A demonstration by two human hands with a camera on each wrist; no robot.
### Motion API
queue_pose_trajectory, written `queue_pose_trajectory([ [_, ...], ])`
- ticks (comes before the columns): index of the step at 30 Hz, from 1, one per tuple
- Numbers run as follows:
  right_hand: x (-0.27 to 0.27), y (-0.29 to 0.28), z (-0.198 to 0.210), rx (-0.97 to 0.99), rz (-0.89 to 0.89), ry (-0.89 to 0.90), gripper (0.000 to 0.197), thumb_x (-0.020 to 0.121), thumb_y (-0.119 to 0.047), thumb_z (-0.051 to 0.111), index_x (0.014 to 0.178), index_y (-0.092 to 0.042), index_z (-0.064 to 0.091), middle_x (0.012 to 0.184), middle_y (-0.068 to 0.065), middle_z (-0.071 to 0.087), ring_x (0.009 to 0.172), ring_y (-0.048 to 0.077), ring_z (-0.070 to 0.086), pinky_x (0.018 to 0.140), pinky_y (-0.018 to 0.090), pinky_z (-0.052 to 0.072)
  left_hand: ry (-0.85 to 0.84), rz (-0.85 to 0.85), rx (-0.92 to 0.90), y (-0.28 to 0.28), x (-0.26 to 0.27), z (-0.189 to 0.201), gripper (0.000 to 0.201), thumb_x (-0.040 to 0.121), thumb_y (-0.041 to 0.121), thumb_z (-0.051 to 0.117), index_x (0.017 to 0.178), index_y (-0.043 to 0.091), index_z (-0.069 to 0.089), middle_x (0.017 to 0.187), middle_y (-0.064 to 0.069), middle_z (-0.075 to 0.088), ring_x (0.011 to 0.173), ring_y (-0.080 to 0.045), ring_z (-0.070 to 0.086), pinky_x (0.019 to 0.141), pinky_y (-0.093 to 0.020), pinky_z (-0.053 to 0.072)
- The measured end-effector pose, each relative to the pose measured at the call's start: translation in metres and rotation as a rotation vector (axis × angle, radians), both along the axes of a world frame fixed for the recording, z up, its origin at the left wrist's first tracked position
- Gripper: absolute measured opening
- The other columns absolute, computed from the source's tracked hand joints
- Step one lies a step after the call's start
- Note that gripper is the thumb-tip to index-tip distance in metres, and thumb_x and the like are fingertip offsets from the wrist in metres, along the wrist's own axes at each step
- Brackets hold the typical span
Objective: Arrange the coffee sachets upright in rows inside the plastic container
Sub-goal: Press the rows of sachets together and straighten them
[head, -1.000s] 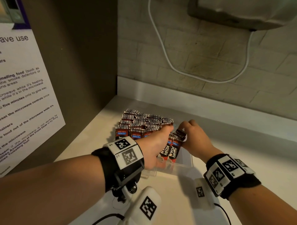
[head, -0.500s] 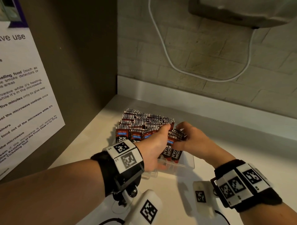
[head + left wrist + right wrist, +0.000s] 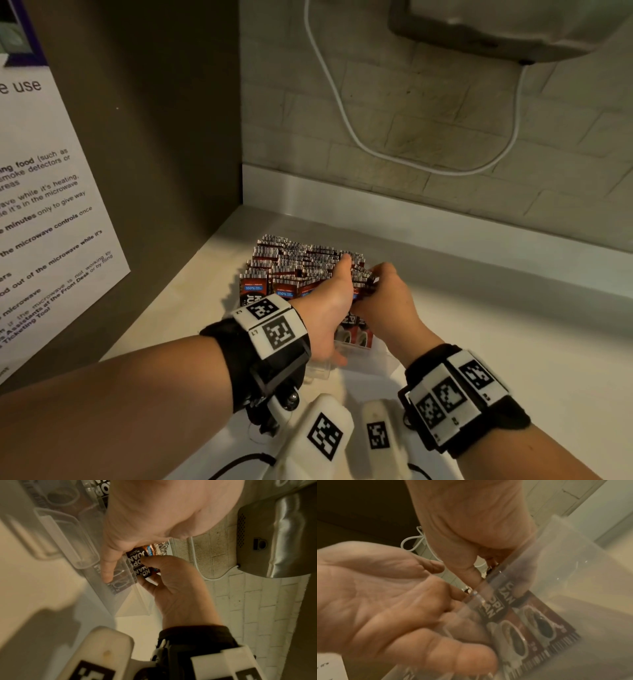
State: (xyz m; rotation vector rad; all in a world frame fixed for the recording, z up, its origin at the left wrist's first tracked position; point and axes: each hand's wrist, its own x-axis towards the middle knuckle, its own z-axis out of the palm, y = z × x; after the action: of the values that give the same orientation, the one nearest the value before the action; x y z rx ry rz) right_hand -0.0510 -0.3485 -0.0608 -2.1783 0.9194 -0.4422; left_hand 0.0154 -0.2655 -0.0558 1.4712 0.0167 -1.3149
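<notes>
A clear plastic container (image 3: pixel 382 354) stands on the white counter, packed with rows of upright red-and-black coffee sachets (image 3: pixel 291 260). My left hand (image 3: pixel 329 301) reaches over its near wall. The fingers lie straight against the sachet rows and the thumb (image 3: pixel 108 568) presses the outside of the clear wall (image 3: pixel 133 601). My right hand (image 3: pixel 380 294) pinches a small bundle of sachets (image 3: pixel 137 561) at the right end of the rows, right beside the left fingers. Through the container wall (image 3: pixel 582 568) I see the bundle's lower halves (image 3: pixel 522 622) standing inside.
A dark side panel with a printed microwave notice (image 3: pixel 51 205) closes the left. A tiled wall with a white ledge (image 3: pixel 445 219) runs behind, with a hanging white cable (image 3: pixel 342 113) and a grey appliance (image 3: pixel 513 27) above. Bare counter (image 3: pixel 513 325) extends to the right.
My right hand has shifted left, closer to the left hand, with the bundle of sachets still in its grip, and its wrist has dropped nearer to me. The left hand has stayed put.
</notes>
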Motion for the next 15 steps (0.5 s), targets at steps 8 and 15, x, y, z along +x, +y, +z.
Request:
queue_pose_trajectory([
  [8, -0.003, 0.015, -0.001, -0.009, 0.047, -0.038, 0.048, 0.086, 0.005, 0.052, 0.129, -0.003, 0.033, 0.076, -0.014, 0.037, 0.075, 0.015, 0.055, 0.076, 0.04, 0.052, 0.101, -0.047, -0.064, -0.001, 0.008, 0.002, 0.11, 0.064, 0.089, 0.036, 0.154, 0.034, 0.004, 0.163, -0.003, 0.003, 0.146, -0.041, 0.009, 0.097, -0.08, 0.02],
  [15, -0.006, 0.013, -0.003, 0.205, 0.071, -0.071, 0.08, 0.082, 0.017, 0.044, 0.148, -0.015, 0.013, 0.088, -0.016, 0.046, 0.094, 0.016, 0.055, 0.093, 0.042, 0.05, 0.135, -0.058, -0.085, -0.002, 0.005, 0.009, 0.102, 0.072, 0.089, 0.031, 0.154, 0.034, 0.003, 0.163, -0.003, 0.0, 0.146, -0.043, 0.005, 0.09, -0.085, 0.02],
])
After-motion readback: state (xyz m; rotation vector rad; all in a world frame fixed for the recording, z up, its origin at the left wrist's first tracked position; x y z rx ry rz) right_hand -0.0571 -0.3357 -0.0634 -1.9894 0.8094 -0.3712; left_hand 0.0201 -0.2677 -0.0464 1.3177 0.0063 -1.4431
